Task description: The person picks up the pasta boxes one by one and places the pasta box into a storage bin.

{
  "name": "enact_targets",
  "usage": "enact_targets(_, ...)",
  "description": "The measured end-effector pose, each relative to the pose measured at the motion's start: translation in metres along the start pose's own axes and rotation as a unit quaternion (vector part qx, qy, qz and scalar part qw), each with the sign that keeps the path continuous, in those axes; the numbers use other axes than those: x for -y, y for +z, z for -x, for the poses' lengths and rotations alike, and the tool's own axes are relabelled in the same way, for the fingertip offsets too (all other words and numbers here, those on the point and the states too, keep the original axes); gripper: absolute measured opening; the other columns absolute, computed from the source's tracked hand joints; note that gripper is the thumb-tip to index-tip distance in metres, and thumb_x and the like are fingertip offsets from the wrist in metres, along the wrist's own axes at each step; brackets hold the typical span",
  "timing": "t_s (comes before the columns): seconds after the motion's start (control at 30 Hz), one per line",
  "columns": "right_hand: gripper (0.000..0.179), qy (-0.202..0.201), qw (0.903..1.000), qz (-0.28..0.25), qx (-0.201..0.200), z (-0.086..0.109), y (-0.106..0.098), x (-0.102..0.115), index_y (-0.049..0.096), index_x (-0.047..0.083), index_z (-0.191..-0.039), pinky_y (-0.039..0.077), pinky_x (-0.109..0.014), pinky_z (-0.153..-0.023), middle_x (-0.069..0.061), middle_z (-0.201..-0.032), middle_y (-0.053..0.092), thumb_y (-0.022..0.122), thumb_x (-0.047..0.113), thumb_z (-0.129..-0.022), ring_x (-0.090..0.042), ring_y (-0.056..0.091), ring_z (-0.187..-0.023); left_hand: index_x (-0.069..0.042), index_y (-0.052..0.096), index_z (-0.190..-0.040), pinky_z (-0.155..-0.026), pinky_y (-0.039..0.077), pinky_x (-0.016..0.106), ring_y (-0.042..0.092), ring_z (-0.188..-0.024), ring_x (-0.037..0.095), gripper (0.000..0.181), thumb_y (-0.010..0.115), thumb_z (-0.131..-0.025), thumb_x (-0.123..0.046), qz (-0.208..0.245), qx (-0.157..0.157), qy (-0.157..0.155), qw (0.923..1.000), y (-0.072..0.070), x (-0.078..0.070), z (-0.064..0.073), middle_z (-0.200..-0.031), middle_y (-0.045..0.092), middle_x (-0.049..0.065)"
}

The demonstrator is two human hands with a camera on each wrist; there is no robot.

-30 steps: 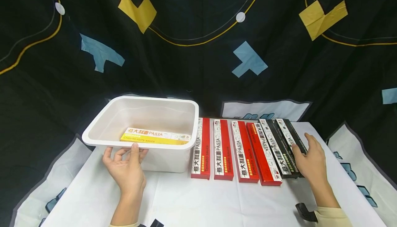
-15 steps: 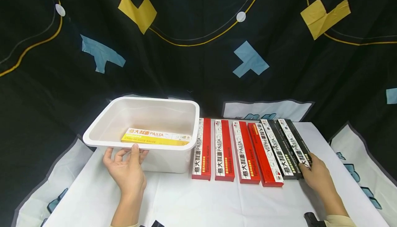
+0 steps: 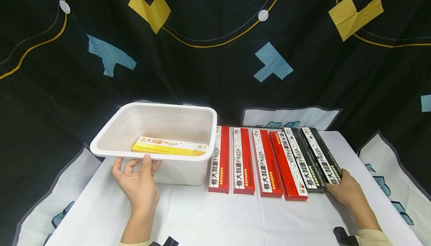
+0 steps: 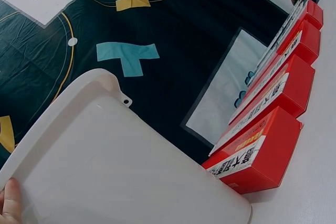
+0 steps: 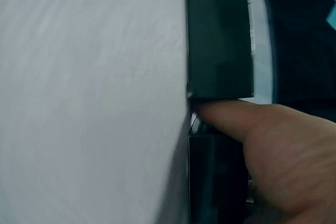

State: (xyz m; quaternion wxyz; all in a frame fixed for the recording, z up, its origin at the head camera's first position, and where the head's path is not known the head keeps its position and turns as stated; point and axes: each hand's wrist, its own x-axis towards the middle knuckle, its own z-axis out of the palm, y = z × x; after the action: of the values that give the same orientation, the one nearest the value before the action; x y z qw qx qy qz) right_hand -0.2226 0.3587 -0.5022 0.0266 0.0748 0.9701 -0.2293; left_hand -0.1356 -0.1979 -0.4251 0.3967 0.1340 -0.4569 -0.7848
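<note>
On your surface (image 3: pixel 242 220), the tub (image 3: pixel 182 172) sits toward the left edge, one pasta box (image 3: pixel 170 147) inside, with six boxes (image 3: pixel 267 163) lined up from it toward the right edge.

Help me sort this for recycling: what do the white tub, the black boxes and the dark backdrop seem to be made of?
White tub: probably moulded plastic, smooth with a soft sheen; rounded corners and rim look one piece.
Black boxes: likely printed card, finish hard to tell; straight, crisp edges.
Dark backdrop: apparently fabric, mostly matte, with soft creases.
</note>
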Motion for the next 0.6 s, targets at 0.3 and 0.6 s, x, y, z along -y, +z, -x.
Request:
enact_targets(0.3,0.086,0.008,0.995,-0.02,-0.098,0.007,0.012,0.0,0.032,-0.019,-0.136,0.045,-0.07,-0.09,-0.044,-0.126,0.044,0.073,0.035,-0.084,-0.06,0.045,-0.111,-0.018,0.017,-0.142,-0.083,0.06,0.04,0.067,-0.099,0.032,0.073,0.066,-0.091,-0.001,0.001,0.004,0.006,1.0,0.0,0.0,0.0,-0.125,0.043,0.018)
enact_targets(0.6,0.092,0.065,0.9804,-0.114,-0.146,0.017,-0.01,0.015,0.033,-0.007,-0.145,0.045,-0.062,-0.093,-0.038,-0.133,0.046,0.079,0.037,-0.079,-0.051,0.046,-0.115,-0.018,0.018,-0.142,-0.083,0.061,0.04,0.067,-0.099,0.032,0.073,0.066,-0.091,0.0,0.005,-0.001,0.005,1.0,0.0,-0.001,0.0,-0.124,0.044,0.018)
